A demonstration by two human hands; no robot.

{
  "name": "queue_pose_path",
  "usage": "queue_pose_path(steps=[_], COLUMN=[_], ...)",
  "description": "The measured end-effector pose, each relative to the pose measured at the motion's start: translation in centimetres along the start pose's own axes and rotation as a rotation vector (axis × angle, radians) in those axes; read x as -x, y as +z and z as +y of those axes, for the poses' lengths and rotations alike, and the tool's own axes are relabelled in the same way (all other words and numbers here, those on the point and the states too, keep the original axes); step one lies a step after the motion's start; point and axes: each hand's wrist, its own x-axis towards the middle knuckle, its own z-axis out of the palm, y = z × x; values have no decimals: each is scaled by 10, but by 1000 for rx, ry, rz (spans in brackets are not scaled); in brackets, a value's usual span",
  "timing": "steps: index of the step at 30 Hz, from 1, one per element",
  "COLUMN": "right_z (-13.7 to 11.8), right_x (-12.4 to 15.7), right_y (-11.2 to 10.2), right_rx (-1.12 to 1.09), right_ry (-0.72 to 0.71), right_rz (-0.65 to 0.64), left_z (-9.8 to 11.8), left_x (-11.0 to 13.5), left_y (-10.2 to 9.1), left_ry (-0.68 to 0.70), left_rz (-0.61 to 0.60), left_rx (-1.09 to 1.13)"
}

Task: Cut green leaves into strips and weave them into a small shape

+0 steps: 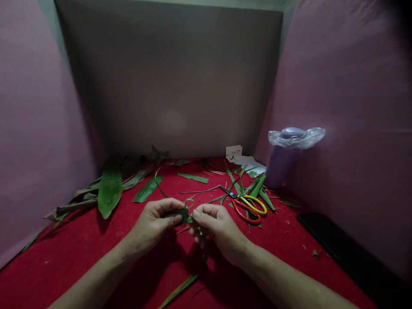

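Observation:
Both my hands meet over the red table (80, 253), pinching a small folded green leaf piece (186, 214) between them. My left hand (154, 225) grips its left side with thumb and fingers closed. My right hand (215, 227) pinches the right side, and a thin leaf strip (180, 289) trails down from it toward me. Just to the right of my hands lie scissors (247, 206) with red and yellow handles.
Large green leaves (109, 189) and dried ones pile at the left. Cut leaf strips (254, 186) scatter near the scissors. A purple container (285, 159) topped with clear plastic stands at the right, white paper (244, 161) behind it. A black flat object (341, 249) lies at the right edge.

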Motion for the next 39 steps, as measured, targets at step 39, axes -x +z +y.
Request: queue_pose_path(steps=[39], right_z=[3], right_x=[26], right_y=[17], right_rx=[1813], right_ry=[-1153], right_rz=[61], left_z=[-6], left_x=[9], left_y=[8], left_ry=[-270], left_rz=[-211], left_rx=[545])
